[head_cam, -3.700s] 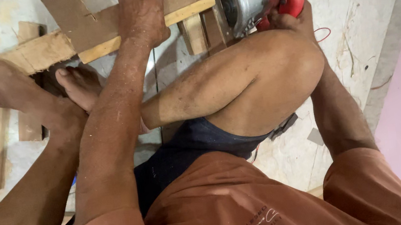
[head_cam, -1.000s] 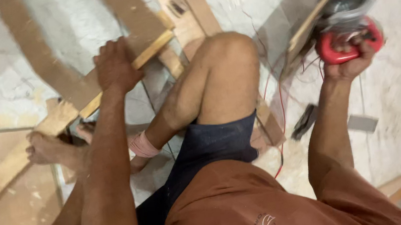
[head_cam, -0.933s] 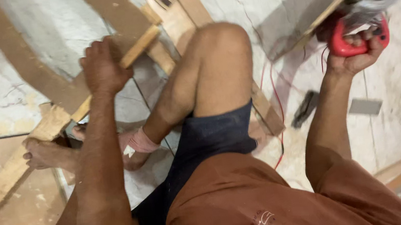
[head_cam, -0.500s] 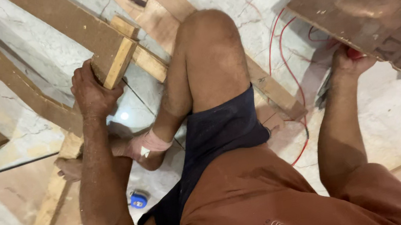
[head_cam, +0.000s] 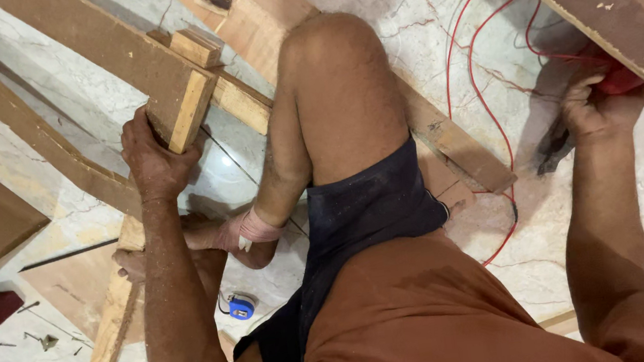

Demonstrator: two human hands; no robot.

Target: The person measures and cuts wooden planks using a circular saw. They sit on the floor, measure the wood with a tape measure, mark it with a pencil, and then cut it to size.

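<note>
The left hand [head_cam: 152, 161] grasps the cut end of a long brown wooden board [head_cam: 105, 48] at ten o'clock. The right hand [head_cam: 596, 105], at three o'clock, clenches a red tool handle [head_cam: 619, 79] under a brown plywood panel [head_cam: 625, 1].

Left arm stretches straight forward, its hand [head_cam: 151, 156] curled in a closed grip, knuckles up. Right arm reaches out to the right side, elbow nearly straight, its hand [head_cam: 598, 105] clenched, fingers wrapped tight, wrist slightly bent.

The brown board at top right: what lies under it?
Under the brown board, the right hand grips something red joined to a red cable. The board hides the rest.
</note>
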